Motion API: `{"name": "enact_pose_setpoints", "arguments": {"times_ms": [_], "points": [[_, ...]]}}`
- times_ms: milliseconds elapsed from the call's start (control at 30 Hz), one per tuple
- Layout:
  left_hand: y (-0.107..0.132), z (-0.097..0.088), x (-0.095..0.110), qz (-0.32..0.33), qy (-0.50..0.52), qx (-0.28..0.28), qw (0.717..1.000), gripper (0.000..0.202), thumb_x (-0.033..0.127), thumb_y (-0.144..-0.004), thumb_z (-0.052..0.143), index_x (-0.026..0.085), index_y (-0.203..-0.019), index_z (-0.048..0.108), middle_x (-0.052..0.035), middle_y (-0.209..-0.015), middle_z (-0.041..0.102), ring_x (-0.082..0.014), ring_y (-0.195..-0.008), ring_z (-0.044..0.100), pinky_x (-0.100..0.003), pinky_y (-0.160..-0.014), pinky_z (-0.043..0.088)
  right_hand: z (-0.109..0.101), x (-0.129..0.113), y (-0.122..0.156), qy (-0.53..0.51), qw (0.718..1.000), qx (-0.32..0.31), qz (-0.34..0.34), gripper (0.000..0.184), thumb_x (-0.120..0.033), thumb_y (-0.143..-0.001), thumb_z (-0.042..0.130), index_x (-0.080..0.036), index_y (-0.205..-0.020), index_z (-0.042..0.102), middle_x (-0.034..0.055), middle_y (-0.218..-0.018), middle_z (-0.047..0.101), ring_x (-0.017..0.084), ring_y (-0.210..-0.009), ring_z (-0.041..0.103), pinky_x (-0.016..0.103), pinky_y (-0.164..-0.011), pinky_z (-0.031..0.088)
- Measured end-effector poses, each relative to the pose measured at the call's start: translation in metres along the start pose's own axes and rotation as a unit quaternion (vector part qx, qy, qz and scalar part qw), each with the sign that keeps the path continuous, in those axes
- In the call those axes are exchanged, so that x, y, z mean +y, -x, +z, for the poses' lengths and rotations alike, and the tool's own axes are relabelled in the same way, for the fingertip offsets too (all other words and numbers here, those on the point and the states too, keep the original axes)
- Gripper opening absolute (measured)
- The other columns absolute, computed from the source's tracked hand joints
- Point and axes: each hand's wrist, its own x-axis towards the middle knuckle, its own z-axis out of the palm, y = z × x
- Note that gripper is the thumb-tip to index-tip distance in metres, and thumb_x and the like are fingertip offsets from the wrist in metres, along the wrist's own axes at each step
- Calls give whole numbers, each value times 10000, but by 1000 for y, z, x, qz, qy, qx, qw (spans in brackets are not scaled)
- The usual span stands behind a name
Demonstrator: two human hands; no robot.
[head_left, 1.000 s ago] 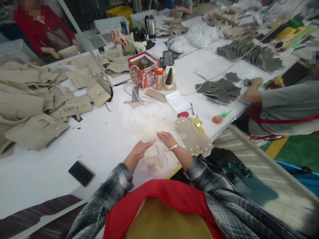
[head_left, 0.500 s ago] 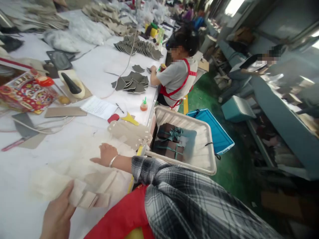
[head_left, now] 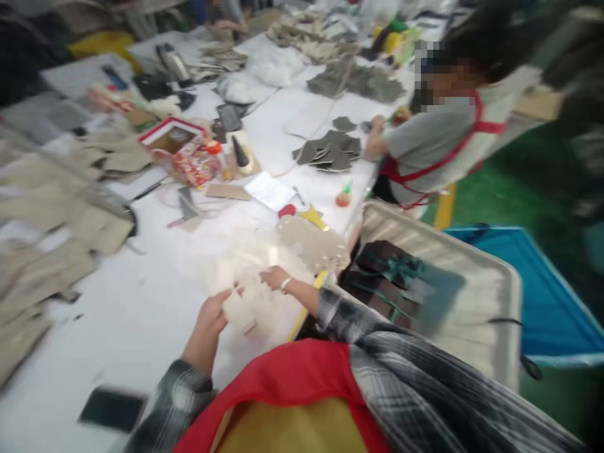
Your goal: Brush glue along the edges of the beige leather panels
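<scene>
Red box and beige panel beyond pale pieces in left hand

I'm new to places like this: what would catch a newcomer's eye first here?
Probably the red patterned box, bright against the white table. Nearer, the left hand holds thin pale pieces, with the right hand close by. Off to the right, a bright blue container shows beside the large pale tub.

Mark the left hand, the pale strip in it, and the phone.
Left hand [head_left: 213,314], head view: middle of the hand.
Pale strip [head_left: 239,311], head view: its lower part.
Phone [head_left: 112,408], head view: middle of its dark face.
</scene>
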Motion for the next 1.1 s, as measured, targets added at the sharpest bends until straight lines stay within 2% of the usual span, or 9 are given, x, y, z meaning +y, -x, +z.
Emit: {"name": "enact_pose_setpoints", "arguments": {"times_ms": [67,200,367,433,533,633,733,933,1100], "points": [[4,-3,8,51,18,2,999,158,96,-649,681,142,-798,663,-46,-742,699,-196,-769,662,-305,-714,541,-6,9,-15,-5,999,-27,-39,263,-420,-784,614,-200,-928,621,42,-786,637,198,-810,608,336,-690,499],[0,-9,12,104,36,57,992,171,165,-581,766,105,-708,669,-40,-657,671,-160,-601,612,-286,-611,496,7,27,-41,38,993,106,-32,283,-344,-741,661,-210,-976,576,110,-915,619,288,-998,560,410,-786,459],[0,-7,6,149,74,103,981,243,229,-567,788,102,-723,653,-40,-657,664,-154,-599,603,-277,-602,468,62,17,-38,75,997,5,-11,294,-425,-693,681,-184,-722,514,14,-658,605,144,-605,591,266,-565,449],[3,-10,8,149,111,103,977,257,288,-628,756,102,-763,643,-41,-660,656,-133,-577,591,-257,-584,467,69,15,-40,64,998,-13,12,306,-412,-727,652,-180,-669,461,-20,-583,570,99,-502,550,218,-499,417],[10,-22,14,90,181,40,979,234,325,-751,646,93,-745,613,-26,-573,598,-100,-499,548,-224,-526,456,54,22,-45,60,994,-3,96,265,-356,-848,511,-167,-674,445,-4,-586,576,71,-460,523,194,-491,403],[15,-32,14,68,213,-2,975,97,177,-739,629,84,-763,613,-37,-620,617,-106,-546,581,-226,-567,484,28,30,-47,96,985,29,141,257,-316,-890,443,-149,-697,471,51,-624,601,89,-513,538,209,-529,398],[13,-28,5,107,189,27,976,143,98,-660,680,72,-793,633,-59,-707,659,-133,-621,618,-253,-630,510,23,27,-40,154,979,64,117,263,-388,-835,534,-147,-734,507,78,-719,619,128,-667,573,217,-588,387],[3,-4,-9,162,155,152,963,243,150,-603,753,96,-816,650,-64,-770,687,-154,-667,633,-275,-655,508,69,8,-29,185,983,11,-13,368,-514,-705,638,-161,-669,540,-3,-659,599,109,-632,538,199,-568,370],[13,-13,2,106,193,10,975,249,178,-569,781,93,-734,613,-10,-599,615,-106,-534,569,-240,-576,473,63,18,-36,-19,996,14,86,304,-396,-851,484,-155,-672,533,-23,-493,553,82,-417,503,186,-446,389]]}}
